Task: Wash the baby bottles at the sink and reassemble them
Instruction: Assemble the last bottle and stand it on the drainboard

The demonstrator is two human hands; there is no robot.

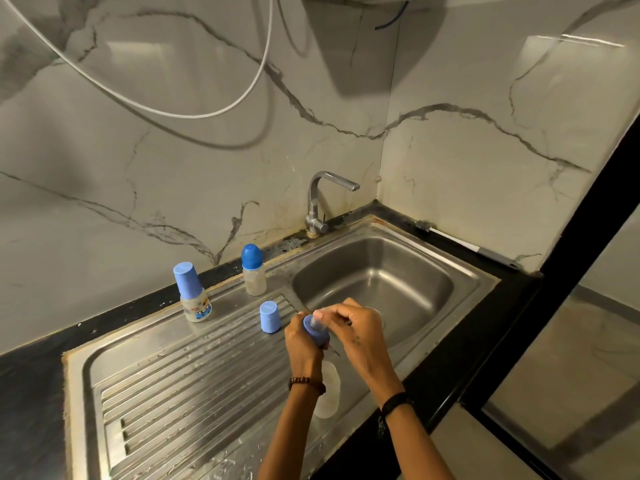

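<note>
Our left hand grips a blue bottle collar while our right hand pinches its nipple, above the sink edge.

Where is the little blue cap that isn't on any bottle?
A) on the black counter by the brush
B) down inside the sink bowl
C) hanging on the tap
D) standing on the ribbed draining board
D: the loose blue cap stands by itself on the ribbed draining board, left of the hands and outside the sink bowl.
</note>
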